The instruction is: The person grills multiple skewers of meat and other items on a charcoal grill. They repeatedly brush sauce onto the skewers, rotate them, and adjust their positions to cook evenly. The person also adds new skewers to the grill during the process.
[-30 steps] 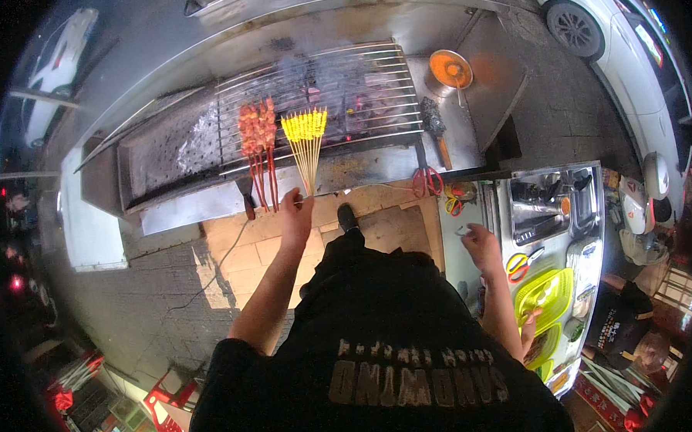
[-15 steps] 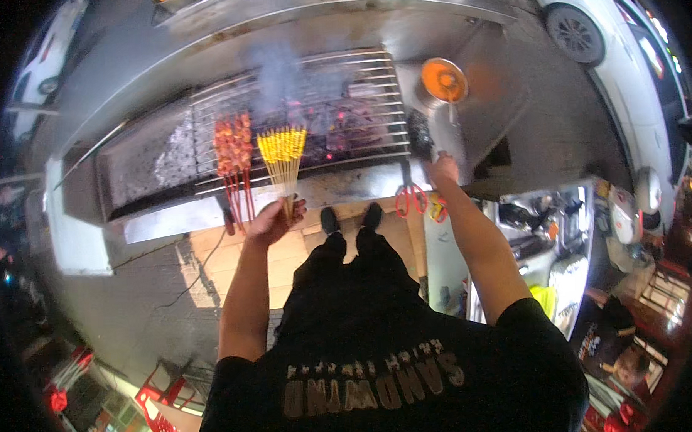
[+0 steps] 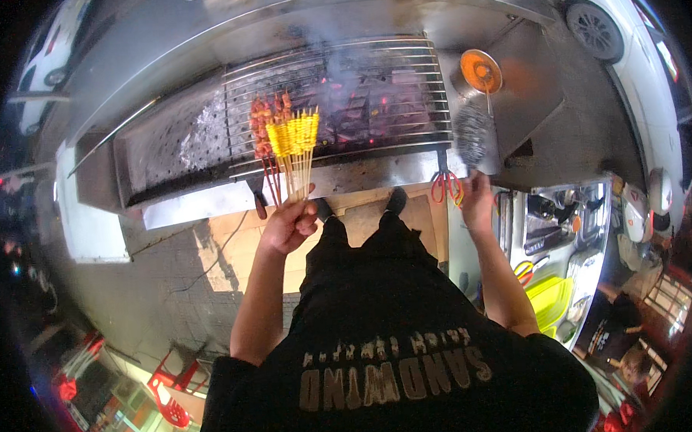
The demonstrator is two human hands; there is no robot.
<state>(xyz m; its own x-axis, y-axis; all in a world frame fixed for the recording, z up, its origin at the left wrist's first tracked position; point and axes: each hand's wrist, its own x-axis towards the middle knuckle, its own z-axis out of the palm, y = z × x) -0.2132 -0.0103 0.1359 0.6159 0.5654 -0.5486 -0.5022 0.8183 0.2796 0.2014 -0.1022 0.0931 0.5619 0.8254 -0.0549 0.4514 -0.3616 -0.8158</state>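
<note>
The yellow skewers (image 3: 294,135) carry bright yellow pieces on pale straw-coloured sticks; the meat skewers (image 3: 261,128) are reddish brown on dark red ones. Silvery bars stripe the grate (image 3: 438,88), and the coals (image 3: 372,108) are black and grey, flecked with glowing pinkish red. The brush (image 3: 472,137) is dark grey with paler streaks. Orange fills the silver pot (image 3: 461,83). The scissors (image 3: 439,187) have red handles; the basket (image 3: 552,298) is lime green.

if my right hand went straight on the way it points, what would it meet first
Probably the pot of orange sauce or the thin handle jutting from it, met by the dark brush the right hand holds; depth is unclear, so it might pass above.
</note>
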